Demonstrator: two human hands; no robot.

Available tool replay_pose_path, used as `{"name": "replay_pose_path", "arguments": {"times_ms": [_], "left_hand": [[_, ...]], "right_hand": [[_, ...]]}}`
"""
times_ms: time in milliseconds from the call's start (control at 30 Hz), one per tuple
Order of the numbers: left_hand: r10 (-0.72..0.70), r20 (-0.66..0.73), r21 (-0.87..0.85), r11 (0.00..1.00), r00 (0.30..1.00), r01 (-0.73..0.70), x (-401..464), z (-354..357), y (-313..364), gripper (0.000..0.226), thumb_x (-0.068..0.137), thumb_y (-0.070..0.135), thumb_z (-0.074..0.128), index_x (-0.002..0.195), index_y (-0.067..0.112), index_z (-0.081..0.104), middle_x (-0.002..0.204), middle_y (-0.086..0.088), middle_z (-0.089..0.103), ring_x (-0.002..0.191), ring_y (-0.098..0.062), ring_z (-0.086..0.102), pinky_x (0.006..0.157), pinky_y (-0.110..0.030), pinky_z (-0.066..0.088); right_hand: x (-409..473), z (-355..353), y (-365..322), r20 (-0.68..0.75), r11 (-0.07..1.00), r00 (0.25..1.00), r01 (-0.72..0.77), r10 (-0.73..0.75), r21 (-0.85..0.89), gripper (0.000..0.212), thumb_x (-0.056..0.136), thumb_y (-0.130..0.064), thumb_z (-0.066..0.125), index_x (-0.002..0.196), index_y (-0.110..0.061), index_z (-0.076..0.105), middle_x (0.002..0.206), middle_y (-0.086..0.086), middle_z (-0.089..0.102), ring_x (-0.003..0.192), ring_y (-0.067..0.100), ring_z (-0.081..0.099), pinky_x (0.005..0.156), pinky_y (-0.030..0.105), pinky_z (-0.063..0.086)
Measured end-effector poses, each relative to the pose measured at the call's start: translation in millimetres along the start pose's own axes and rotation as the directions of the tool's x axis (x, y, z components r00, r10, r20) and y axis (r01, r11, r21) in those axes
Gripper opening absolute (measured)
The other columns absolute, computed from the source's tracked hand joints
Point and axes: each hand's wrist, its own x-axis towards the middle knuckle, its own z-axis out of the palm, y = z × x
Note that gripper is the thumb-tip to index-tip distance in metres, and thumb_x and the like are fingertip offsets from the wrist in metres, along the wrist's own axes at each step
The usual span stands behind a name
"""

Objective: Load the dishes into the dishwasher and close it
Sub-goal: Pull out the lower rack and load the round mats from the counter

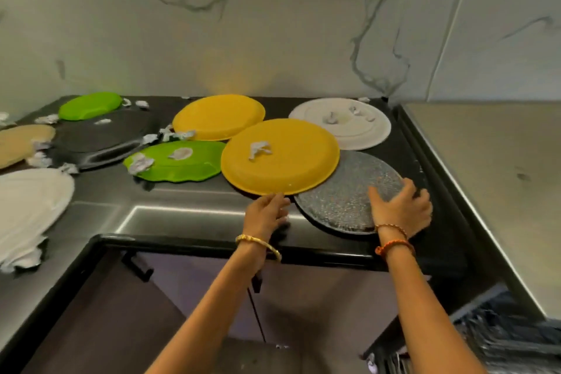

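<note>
The right hand lies on the grey speckled plate at the near right of the dark worktop, fingers curled over its far right rim and thumb spread on its face, gripping it. The left hand reaches with relaxed, nearly straight fingers to the near edge of the front yellow plate, touching or just under its rim; this plate overlaps the grey one and carries a crumpled paper scrap. Behind lie a second yellow plate and a white plate. To the left sit two green plates, a black tray, a tan plate and a white dish. At the lower right, the dishwasher rack shows, blurred.
</note>
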Motion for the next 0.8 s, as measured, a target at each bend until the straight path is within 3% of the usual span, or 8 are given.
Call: {"name": "replay_pose_path", "arguments": {"times_ms": [100,200,333,433,500,567,733,800], "left_hand": [[0.191,0.109,0.366,0.905,0.975,-0.218,9,17,-4,0.019,0.09,0.018,0.056,0.102,0.005,0.064,0.094,-0.009,0.066,0.088,-0.02,0.061,0.08,-0.032,0.049],[0.319,0.278,0.688,0.592,0.906,-0.42,16,32,-5,0.026,0.089,0.022,0.057,0.111,0.01,0.061,0.107,-0.008,0.064,0.094,-0.018,0.056,0.086,-0.029,0.041],[0.311,0.461,0.826,0.192,0.831,-0.53,18,45,-20,0.035,0.09,0.036,0.05,0.122,0.023,0.049,0.132,0.003,0.047,0.123,-0.02,0.041,0.101,-0.027,0.024],[0.294,0.537,0.813,0.07,0.791,-0.578,15,46,-26,0.035,0.091,0.037,0.046,0.124,0.024,0.046,0.137,0.003,0.039,0.127,-0.022,0.036,0.105,-0.03,0.022],[0.3,0.593,0.766,0.077,0.748,-0.638,15,41,-21,0.033,0.092,0.034,0.047,0.122,0.022,0.048,0.136,0.003,0.04,0.127,-0.019,0.036,0.105,-0.028,0.019],[0.36,0.588,0.722,0.169,0.724,-0.671,14,44,-16,0.029,0.091,0.029,0.05,0.119,0.021,0.052,0.132,0.003,0.045,0.124,-0.015,0.04,0.1,-0.024,0.021],[0.366,0.552,0.564,0.499,0.75,-0.658,20,43,2,0.025,0.087,0.019,0.06,0.112,0.017,0.057,0.12,0.001,0.055,0.11,-0.016,0.051,0.087,-0.02,0.034],[0.342,0.502,0.445,0.686,0.794,-0.576,23,44,4,0.023,0.085,0.013,0.062,0.107,0.018,0.056,0.116,-0.003,0.055,0.107,-0.02,0.053,0.089,-0.025,0.041]], "right_hand": [[4,0,8,0.085,0.992,0.994,0.081,-0.073,-0.101,0.076,0.075,-0.049,0.068,0.135,-0.013,0.039,0.143,0.017,0.036,0.129,0.036,0.033,0.104,0.046,0.026],[14,-6,8,0.106,0.986,0.991,0.095,-0.08,-0.136,0.077,0.074,-0.047,0.069,0.135,-0.014,0.038,0.137,0.014,0.045,0.124,0.037,0.038,0.099,0.045,0.032],[25,-16,8,0.212,0.997,0.977,-0.015,0.031,-0.077,0.092,0.068,-0.04,0.078,0.14,-0.01,0.029,0.138,0.017,0.043,0.126,0.037,0.038,0.1,0.045,0.034],[38,-28,14,0.285,0.972,0.95,-0.175,0.125,0.156,0.088,0.067,-0.024,0.081,0.138,-0.002,0.034,0.136,0.019,0.046,0.123,0.031,0.047,0.103,0.037,0.037],[37,-34,16,0.336,0.869,0.922,-0.32,0.193,0.378,0.049,0.074,-0.013,0.075,0.115,0.002,0.055,0.124,0.019,0.057,0.097,0.014,0.065,0.086,0.022,0.048],[41,-45,11,0.363,0.755,0.913,-0.371,0.188,0.541,0.004,0.081,-0.008,0.067,0.081,-0.007,0.063,0.096,0.012,0.068,0.055,-0.001,0.063,0.065,0.019,0.051],[30,-68,-34,0.147,0.616,0.959,-0.269,0.243,0.74,0.02,0.088,-0.008,0.055,0.107,0.0,0.058,0.075,0.0,0.055,0.061,0.006,0.05,0.043,0.008,0.043],[27,-76,-51,0.035,0.617,0.973,-0.171,0.226,0.769,0.014,0.088,-0.009,0.057,0.1,-0.002,0.06,0.071,-0.002,0.052,0.062,0.005,0.049,0.044,0.008,0.042]]}}
